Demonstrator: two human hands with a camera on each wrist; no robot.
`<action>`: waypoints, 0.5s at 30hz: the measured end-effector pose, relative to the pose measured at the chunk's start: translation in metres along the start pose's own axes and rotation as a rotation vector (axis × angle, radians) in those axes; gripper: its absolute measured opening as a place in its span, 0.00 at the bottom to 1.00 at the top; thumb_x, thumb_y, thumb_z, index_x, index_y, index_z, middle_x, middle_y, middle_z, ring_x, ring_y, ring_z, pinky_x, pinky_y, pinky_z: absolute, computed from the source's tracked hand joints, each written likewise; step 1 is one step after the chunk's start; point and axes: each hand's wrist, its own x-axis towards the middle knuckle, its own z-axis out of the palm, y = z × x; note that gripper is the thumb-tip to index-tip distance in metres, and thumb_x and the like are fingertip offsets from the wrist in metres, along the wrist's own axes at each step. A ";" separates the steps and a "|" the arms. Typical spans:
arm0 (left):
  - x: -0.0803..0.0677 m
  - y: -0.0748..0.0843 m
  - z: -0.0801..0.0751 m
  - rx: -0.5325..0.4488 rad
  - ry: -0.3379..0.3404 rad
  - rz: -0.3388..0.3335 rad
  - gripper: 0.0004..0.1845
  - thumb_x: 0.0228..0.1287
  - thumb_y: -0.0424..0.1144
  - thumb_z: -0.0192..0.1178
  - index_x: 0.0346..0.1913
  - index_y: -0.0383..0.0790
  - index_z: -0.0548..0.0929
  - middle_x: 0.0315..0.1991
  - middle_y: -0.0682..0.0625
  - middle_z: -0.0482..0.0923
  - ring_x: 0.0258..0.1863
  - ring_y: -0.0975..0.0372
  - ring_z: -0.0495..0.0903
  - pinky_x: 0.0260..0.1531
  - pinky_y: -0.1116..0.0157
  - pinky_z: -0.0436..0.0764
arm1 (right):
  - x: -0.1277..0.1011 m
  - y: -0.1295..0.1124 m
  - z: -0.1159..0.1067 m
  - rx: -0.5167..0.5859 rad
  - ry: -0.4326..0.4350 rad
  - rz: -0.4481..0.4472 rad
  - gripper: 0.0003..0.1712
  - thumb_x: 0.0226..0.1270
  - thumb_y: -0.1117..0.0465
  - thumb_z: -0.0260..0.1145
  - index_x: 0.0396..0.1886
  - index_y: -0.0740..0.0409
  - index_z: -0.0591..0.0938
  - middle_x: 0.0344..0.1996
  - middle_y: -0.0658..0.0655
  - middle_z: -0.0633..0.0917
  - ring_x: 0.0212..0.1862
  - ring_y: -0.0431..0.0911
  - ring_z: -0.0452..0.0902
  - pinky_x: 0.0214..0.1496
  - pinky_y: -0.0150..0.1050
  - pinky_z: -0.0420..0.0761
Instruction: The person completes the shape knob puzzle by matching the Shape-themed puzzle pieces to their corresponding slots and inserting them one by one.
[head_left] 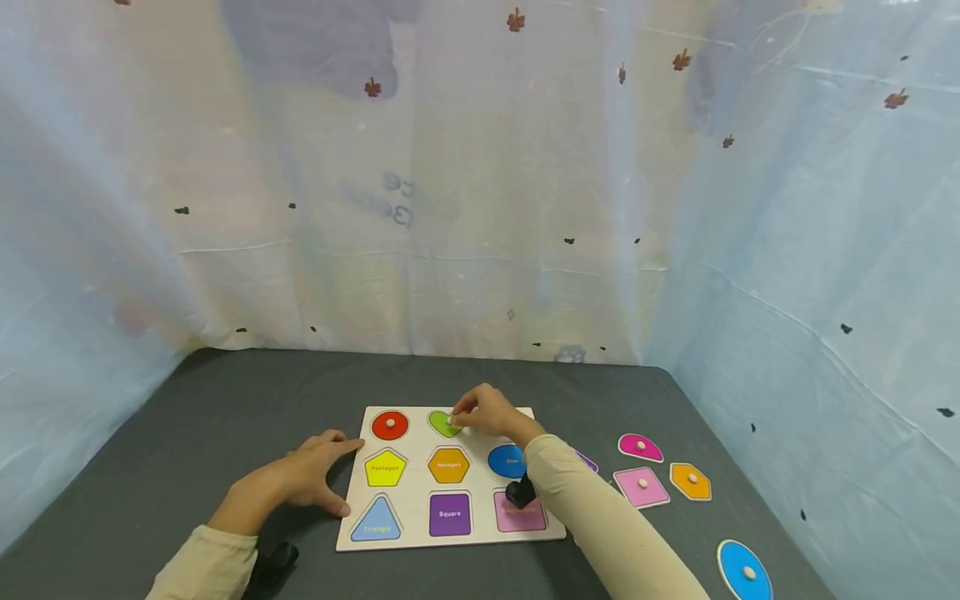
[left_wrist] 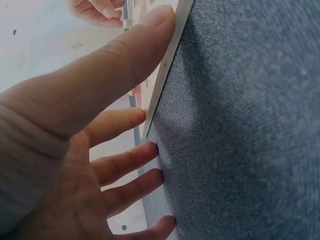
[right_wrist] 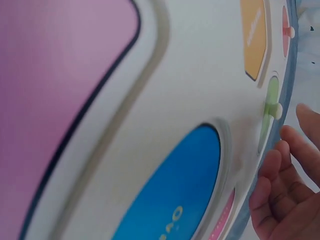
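Left hand [head_left: 300, 475], fingers [left_wrist: 127, 160] spread, touches board's edge [head_left: 356, 478]; right hand [head_left: 487, 414], fingers loose, beside green heart [head_left: 440, 425].

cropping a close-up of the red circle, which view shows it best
Head view: the red circle shows whole from above, its knob uncovered. The right wrist view has it nearly edge-on, a narrow strip near the top right corner; the left wrist view shows just a red sliver past the left hand.

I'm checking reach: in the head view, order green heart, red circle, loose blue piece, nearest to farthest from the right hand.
1. Green heart: top row, middle.
2. Red circle: top row, left.
3. Loose blue piece: far lower right.
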 end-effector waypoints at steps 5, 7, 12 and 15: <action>0.000 0.000 -0.001 0.006 0.000 0.000 0.55 0.39 0.50 0.84 0.73 0.42 0.70 0.69 0.36 0.67 0.66 0.40 0.68 0.60 0.30 0.67 | -0.007 -0.002 -0.006 -0.018 -0.014 -0.003 0.09 0.68 0.58 0.71 0.43 0.58 0.90 0.39 0.54 0.87 0.41 0.44 0.75 0.43 0.34 0.80; 0.000 0.000 0.000 0.007 0.000 0.002 0.54 0.39 0.50 0.84 0.73 0.42 0.70 0.69 0.36 0.67 0.66 0.40 0.68 0.60 0.31 0.68 | -0.010 -0.003 -0.008 -0.021 -0.023 -0.002 0.10 0.68 0.58 0.71 0.43 0.58 0.90 0.38 0.54 0.86 0.40 0.44 0.75 0.42 0.33 0.80; 0.000 0.000 0.000 0.006 0.002 0.004 0.55 0.39 0.51 0.84 0.73 0.42 0.70 0.69 0.36 0.66 0.65 0.41 0.69 0.60 0.32 0.70 | -0.016 -0.003 -0.013 -0.015 -0.033 -0.017 0.11 0.68 0.58 0.71 0.44 0.59 0.89 0.37 0.54 0.86 0.41 0.47 0.76 0.40 0.33 0.78; 0.001 0.001 0.000 0.009 0.004 0.000 0.55 0.38 0.51 0.84 0.74 0.42 0.70 0.69 0.36 0.67 0.64 0.42 0.69 0.60 0.32 0.70 | -0.020 -0.001 -0.016 -0.018 -0.040 -0.030 0.12 0.68 0.58 0.71 0.46 0.60 0.89 0.37 0.55 0.85 0.42 0.48 0.76 0.39 0.33 0.78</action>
